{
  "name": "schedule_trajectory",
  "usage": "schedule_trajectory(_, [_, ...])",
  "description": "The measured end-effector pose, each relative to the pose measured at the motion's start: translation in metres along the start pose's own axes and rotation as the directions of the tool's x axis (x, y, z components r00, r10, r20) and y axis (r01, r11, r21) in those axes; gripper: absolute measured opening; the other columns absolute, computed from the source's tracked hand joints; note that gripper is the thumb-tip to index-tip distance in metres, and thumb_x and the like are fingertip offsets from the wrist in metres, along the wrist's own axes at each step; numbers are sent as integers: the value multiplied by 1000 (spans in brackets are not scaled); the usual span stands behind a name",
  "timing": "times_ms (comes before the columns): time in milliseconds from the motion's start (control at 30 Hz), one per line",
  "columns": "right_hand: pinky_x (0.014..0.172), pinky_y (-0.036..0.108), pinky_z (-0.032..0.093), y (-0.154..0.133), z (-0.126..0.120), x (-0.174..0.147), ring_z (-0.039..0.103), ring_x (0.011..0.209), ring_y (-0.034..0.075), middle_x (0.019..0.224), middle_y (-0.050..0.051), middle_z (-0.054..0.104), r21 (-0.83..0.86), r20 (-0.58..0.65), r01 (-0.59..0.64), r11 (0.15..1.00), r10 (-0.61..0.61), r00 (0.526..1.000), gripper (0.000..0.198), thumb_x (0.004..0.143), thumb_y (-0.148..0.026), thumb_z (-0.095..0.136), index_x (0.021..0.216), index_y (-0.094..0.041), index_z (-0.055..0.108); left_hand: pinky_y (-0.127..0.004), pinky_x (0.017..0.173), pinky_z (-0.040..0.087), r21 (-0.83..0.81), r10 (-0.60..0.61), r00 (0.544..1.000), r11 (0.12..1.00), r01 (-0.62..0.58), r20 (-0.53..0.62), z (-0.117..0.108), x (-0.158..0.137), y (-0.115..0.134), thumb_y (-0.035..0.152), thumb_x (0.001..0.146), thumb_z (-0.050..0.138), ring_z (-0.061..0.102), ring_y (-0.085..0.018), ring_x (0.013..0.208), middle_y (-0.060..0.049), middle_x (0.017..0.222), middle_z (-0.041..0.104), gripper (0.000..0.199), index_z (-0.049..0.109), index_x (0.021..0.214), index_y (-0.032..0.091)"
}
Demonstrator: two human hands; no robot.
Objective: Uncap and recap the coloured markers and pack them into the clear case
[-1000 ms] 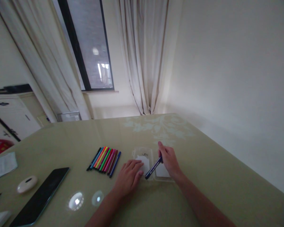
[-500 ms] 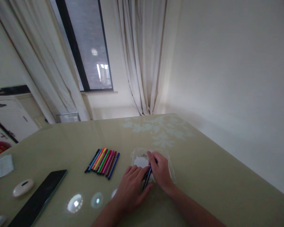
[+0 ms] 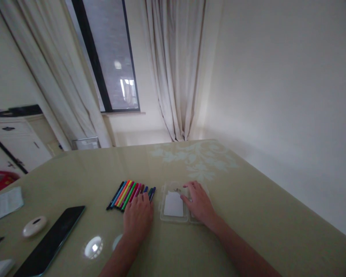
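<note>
My left hand [image 3: 138,215] rests palm down over the right end of a row of coloured markers [image 3: 123,195]. Its fingers lie extended across the markers there and cover their lower parts. Two dark-capped markers [image 3: 152,193] show just past its fingertips on the right. My right hand [image 3: 200,204] is over the right half of a clear plastic case [image 3: 162,207], fingers apart and holding nothing visible. In the left half of that case lies a white card [image 3: 173,204]. The hand hides much of the right half.
Left of the markers lie a black phone-like slab [image 3: 50,242], a white oval object [image 3: 34,226] and a pale folded cloth or paper [image 3: 4,204]. A round glossy reflection [image 3: 93,247] shows on the tabletop [image 3: 248,231]. A wall [image 3: 291,115] runs along the table's right side.
My left hand has moved left from the case to the marker row, where extra dark markers now lie at the right end. My right hand has let go of the dark marker and opened.
</note>
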State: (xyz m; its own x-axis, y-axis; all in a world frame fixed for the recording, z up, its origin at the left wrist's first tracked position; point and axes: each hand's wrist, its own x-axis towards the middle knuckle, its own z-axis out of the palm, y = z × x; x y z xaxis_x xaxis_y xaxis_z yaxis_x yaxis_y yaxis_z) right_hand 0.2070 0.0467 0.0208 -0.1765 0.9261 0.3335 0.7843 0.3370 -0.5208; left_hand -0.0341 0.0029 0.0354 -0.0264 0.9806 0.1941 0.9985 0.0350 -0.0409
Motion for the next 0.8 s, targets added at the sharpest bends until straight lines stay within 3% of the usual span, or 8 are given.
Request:
schedule_trajectory(167, [105, 39, 44, 14, 0, 4, 59, 120, 27, 124, 12, 64, -67, 82, 12, 998, -6, 997, 38, 82, -11, 60, 119, -21, 66, -43, 86, 52, 17, -46, 998, 999, 47, -38, -1, 0, 0, 37, 102, 48, 65, -33, 107, -18, 120, 68, 35, 68, 119, 14])
schedule_trajectory(333, [102, 37, 43, 32, -5, 11, 61, 118, 27, 124, 13, 66, -164, 58, -32, 986, 42, 997, 47, 79, -6, 55, 123, -20, 65, -53, 109, 39, 40, -76, 987, 996, 82, -140, 13, 7, -8, 50, 101, 48, 46, -40, 138, -22, 151, 52, 60, 54, 147, 13])
schedule_trajectory(433, [99, 37, 43, 45, -8, 17, 61, 116, 27, 124, 14, 67, -212, 30, -61, 975, 69, 997, 46, 80, -7, 55, 123, -19, 66, -54, 117, 31, 7, -155, 984, 988, 156, -86, 26, 12, -20, 48, 103, 42, 38, -40, 147, -22, 162, 41, 62, 47, 153, 12])
schedule_trajectory(600, [98, 37, 43, 59, -14, 23, 62, 116, 29, 123, 15, 67, -234, -2, -96, 967, 99, 995, 45, 80, -8, 55, 123, -16, 67, -51, 121, 27, -7, -186, 982, 983, 186, -43, 34, 18, -42, 50, 103, 35, 36, -34, 150, -15, 164, 40, 61, 47, 153, 18])
schedule_trajectory(700, [96, 37, 43, 63, -17, 25, 63, 115, 29, 122, 15, 68, -234, -19, -118, 965, 117, 993, 44, 81, -8, 56, 122, -16, 68, -57, 123, 17, 12, -270, 962, 963, 271, -41, 32, 22, -51, 63, 99, 37, 27, -38, 154, -16, 168, 32, 74, 41, 157, 19])
schedule_trajectory(800, [95, 36, 43, 64, -19, 26, 63, 113, 28, 123, 15, 68, -241, -21, -146, 959, 145, 989, 43, 82, -8, 56, 122, -17, 68, -65, 121, 17, -8, -377, 926, 926, 377, 22, 29, 26, -58, 80, 91, 35, 23, -47, 154, -22, 168, 29, 92, 37, 160, 17])
